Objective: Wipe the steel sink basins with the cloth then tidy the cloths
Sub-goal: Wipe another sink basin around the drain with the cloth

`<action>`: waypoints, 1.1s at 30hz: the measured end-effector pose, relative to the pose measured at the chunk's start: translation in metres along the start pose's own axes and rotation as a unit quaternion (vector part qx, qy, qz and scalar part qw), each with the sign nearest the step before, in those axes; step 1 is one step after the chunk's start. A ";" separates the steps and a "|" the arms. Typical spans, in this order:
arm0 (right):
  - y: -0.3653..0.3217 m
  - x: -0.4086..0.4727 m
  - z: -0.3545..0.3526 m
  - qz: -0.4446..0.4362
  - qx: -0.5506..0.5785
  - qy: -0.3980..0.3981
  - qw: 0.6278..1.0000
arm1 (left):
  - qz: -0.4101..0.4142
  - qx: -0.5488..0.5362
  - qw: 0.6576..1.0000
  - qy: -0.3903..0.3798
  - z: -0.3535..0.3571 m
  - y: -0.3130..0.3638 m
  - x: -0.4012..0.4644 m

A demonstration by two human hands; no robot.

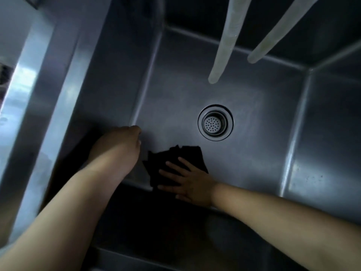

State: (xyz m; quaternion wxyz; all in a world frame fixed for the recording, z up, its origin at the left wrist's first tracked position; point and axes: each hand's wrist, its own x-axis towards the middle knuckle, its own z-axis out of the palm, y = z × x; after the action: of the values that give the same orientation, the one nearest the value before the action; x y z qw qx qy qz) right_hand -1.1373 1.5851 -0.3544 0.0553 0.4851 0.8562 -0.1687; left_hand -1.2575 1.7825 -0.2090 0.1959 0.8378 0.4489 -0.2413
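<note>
While the right hand (192, 184) presses a black cloth (173, 163) with fingers spread flat on the steel sink basin (254, 114) floor, the left hand (121, 141) hovers beside it, fingers hidden.

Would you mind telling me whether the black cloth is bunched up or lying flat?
Flat: the cloth lies spread on the basin floor under the right hand.

looks like a commercial kitchen or scullery: a deep, square-walled steel sink basin (254, 157) with a perforated drain strainer (215, 123), and 2 clear hoses (227, 42) hanging down over it.
</note>
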 end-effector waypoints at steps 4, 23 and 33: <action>0.021 -0.068 0.006 0.015 -0.018 -0.025 0.999 | 0.019 0.015 1.000 -0.016 0.004 0.002 0.000; 0.193 0.025 -0.064 0.482 0.037 0.031 0.875 | 0.152 -0.037 0.987 0.023 0.005 0.009 -0.004; 0.216 0.142 -0.091 0.324 -0.002 0.034 0.945 | 0.147 -0.028 0.989 0.012 0.005 0.007 -0.002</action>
State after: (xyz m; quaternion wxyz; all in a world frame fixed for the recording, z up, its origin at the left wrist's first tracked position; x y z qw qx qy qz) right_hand -1.0218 1.8335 -0.3562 0.0789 0.7417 0.6546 -0.1237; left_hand -1.2537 1.7752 -0.2114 0.2476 0.8915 0.3300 -0.1869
